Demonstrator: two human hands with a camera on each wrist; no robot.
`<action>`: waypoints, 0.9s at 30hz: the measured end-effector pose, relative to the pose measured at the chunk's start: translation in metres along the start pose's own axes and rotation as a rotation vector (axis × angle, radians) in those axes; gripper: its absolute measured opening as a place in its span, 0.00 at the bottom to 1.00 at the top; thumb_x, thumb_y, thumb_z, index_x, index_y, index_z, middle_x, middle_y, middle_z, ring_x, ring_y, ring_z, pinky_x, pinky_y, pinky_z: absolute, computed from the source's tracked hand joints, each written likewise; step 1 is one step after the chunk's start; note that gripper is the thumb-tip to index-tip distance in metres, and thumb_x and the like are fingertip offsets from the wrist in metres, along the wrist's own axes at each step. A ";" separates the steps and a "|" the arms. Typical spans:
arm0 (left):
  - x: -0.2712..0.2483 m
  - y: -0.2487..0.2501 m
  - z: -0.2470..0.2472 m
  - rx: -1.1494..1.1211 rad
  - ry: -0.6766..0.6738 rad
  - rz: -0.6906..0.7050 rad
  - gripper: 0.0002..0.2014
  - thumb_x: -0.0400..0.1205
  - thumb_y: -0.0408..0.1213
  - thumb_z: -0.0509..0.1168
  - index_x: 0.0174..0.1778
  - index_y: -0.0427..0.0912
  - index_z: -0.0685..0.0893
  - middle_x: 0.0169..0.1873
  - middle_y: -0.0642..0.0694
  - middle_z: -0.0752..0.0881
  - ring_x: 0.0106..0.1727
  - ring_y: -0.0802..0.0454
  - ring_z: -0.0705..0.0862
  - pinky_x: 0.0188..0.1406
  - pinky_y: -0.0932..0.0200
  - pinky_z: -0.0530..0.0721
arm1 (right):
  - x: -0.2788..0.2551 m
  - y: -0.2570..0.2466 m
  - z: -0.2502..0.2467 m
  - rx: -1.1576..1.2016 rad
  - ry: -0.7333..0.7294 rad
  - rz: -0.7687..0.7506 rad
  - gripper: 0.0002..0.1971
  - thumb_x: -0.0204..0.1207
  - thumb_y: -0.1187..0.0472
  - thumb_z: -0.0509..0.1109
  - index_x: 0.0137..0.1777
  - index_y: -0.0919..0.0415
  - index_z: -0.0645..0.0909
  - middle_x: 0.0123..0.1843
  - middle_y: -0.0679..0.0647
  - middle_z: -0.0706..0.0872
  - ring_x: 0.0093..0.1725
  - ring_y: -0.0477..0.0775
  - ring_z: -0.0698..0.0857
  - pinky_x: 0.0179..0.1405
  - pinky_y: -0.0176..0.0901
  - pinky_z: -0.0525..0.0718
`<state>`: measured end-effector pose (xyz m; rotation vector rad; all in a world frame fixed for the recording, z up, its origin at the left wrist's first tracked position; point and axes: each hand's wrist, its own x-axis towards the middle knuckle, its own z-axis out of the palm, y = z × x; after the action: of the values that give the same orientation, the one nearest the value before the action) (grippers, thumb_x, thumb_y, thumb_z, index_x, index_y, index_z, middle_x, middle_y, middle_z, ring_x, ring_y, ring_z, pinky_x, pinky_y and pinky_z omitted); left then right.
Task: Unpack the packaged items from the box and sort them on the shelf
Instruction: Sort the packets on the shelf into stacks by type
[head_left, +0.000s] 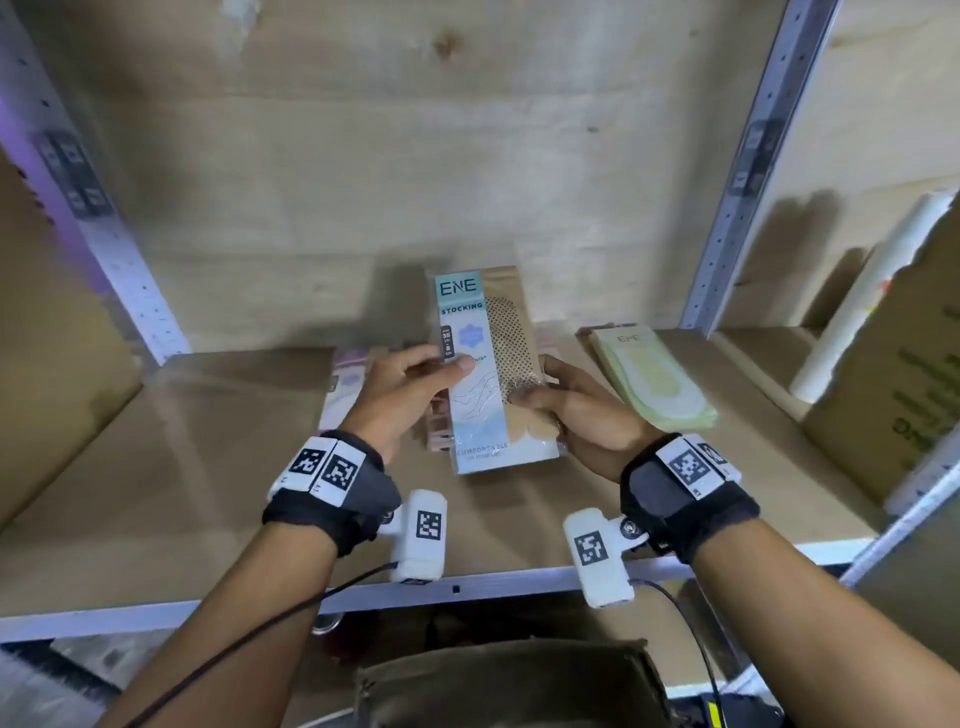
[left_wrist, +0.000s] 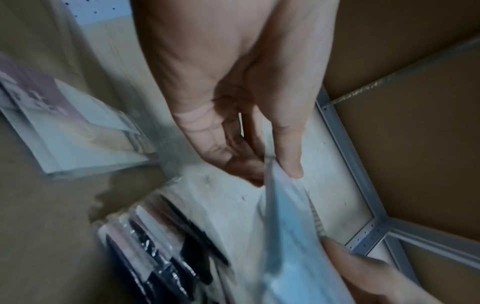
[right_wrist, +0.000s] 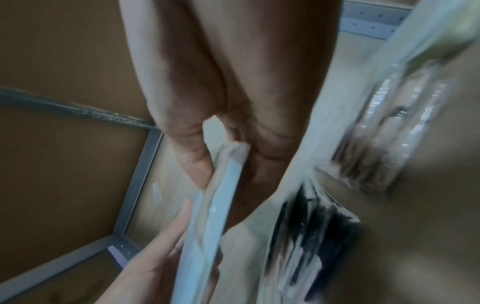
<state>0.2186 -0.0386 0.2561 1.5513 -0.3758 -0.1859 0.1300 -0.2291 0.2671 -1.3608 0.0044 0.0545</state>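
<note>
Above the brown shelf board (head_left: 182, 467) I hold a blue stocking packet (head_left: 480, 374), my left hand (head_left: 410, 395) and right hand (head_left: 582, 410) pinching its edges.

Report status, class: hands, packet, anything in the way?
Left hand and right hand both grip blue stocking packet over the shelf. Pink packets lie directly beneath; green packet to the right.
</note>
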 end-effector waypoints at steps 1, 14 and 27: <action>0.005 -0.001 0.003 0.004 0.007 -0.011 0.14 0.77 0.44 0.77 0.55 0.43 0.90 0.48 0.47 0.94 0.45 0.53 0.92 0.39 0.66 0.85 | -0.001 0.002 -0.005 -0.038 0.029 -0.006 0.18 0.80 0.74 0.67 0.69 0.65 0.79 0.62 0.62 0.90 0.50 0.56 0.92 0.42 0.43 0.90; 0.041 0.000 -0.013 0.057 0.264 0.051 0.13 0.78 0.56 0.72 0.48 0.51 0.92 0.32 0.55 0.91 0.28 0.67 0.87 0.21 0.75 0.79 | -0.019 0.000 -0.047 -0.407 -0.120 0.081 0.20 0.78 0.75 0.69 0.70 0.65 0.82 0.65 0.63 0.88 0.65 0.63 0.87 0.69 0.48 0.82; 0.023 -0.005 -0.029 0.183 0.211 -0.022 0.23 0.84 0.54 0.66 0.27 0.44 0.78 0.14 0.47 0.81 0.11 0.59 0.75 0.09 0.72 0.62 | -0.022 -0.001 -0.072 -0.337 -0.065 0.075 0.21 0.71 0.63 0.79 0.60 0.74 0.79 0.57 0.64 0.90 0.55 0.57 0.89 0.55 0.41 0.86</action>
<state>0.2505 -0.0193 0.2543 1.7372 -0.2137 -0.0037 0.1097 -0.3008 0.2534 -1.6947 -0.0093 0.1684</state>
